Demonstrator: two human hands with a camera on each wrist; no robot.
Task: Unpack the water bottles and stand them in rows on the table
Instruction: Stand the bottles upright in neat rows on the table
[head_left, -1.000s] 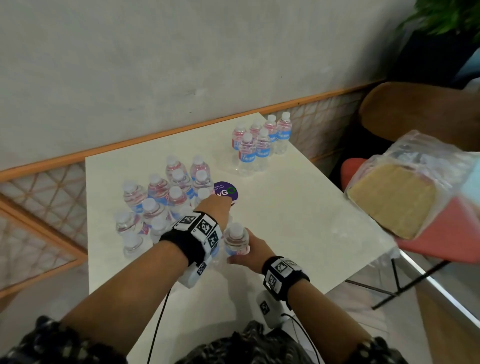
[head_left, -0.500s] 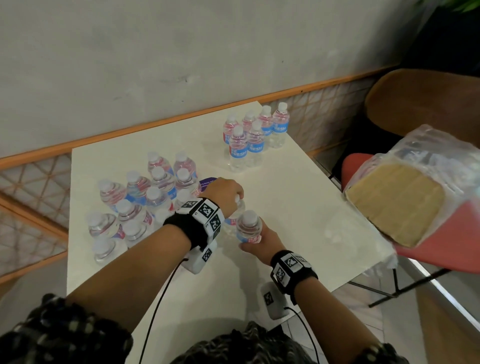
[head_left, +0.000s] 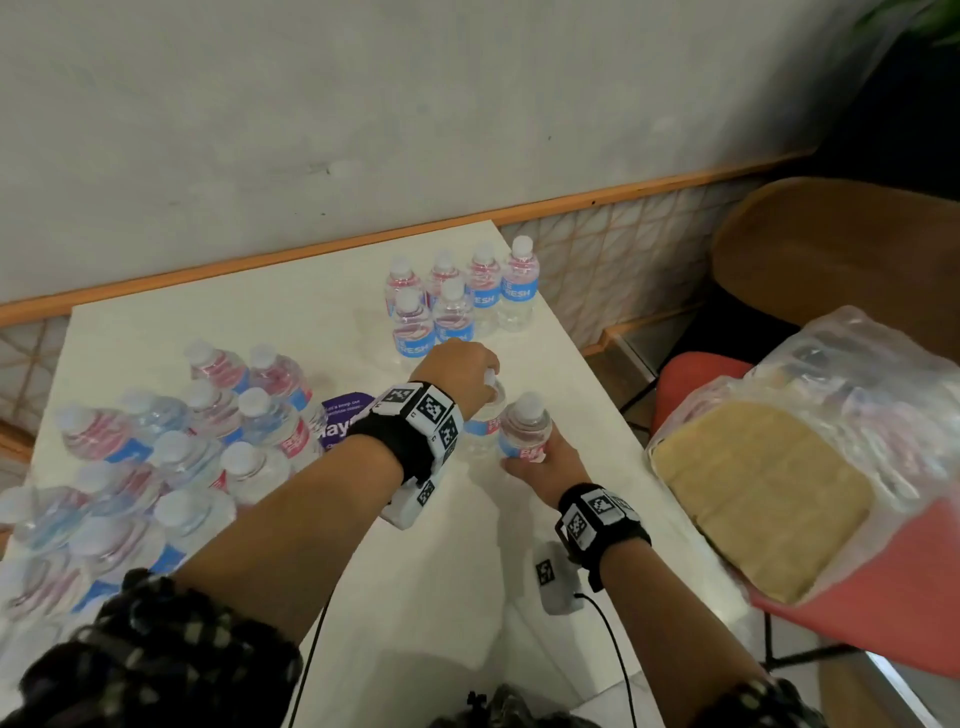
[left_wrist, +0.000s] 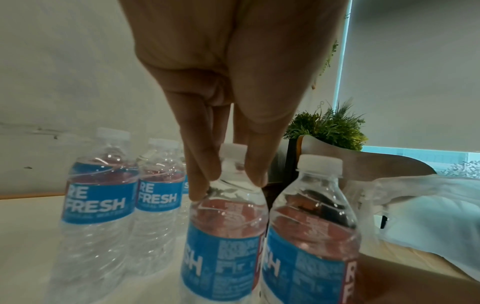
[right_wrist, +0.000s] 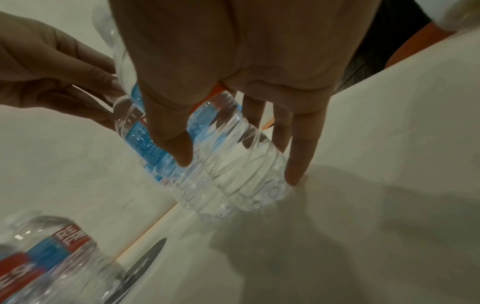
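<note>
Two small clear water bottles with blue and red labels are side by side near the table's right edge. My left hand (head_left: 467, 371) pinches the left bottle (head_left: 483, 423) from above at its neck and shoulder (left_wrist: 228, 181). My right hand (head_left: 540, 462) grips the right bottle (head_left: 524, 431) low on its body, thumb and fingers curled round it (right_wrist: 237, 167). Just beyond them, several bottles (head_left: 457, 301) stand upright in two short rows at the far right corner. A dense cluster of bottles (head_left: 208, 441) fills the table's left side.
A purple sticker (head_left: 343, 415) lies on the white table (head_left: 415, 597) beside the cluster. Right of the table stands a red chair (head_left: 883, 597) with a plastic bag holding a cardboard sheet (head_left: 758, 488). The wall runs close behind the table.
Both hands have carried their bottles away from the cluster, toward the standing rows at the far right. The left hand is now clear of the cluster.
</note>
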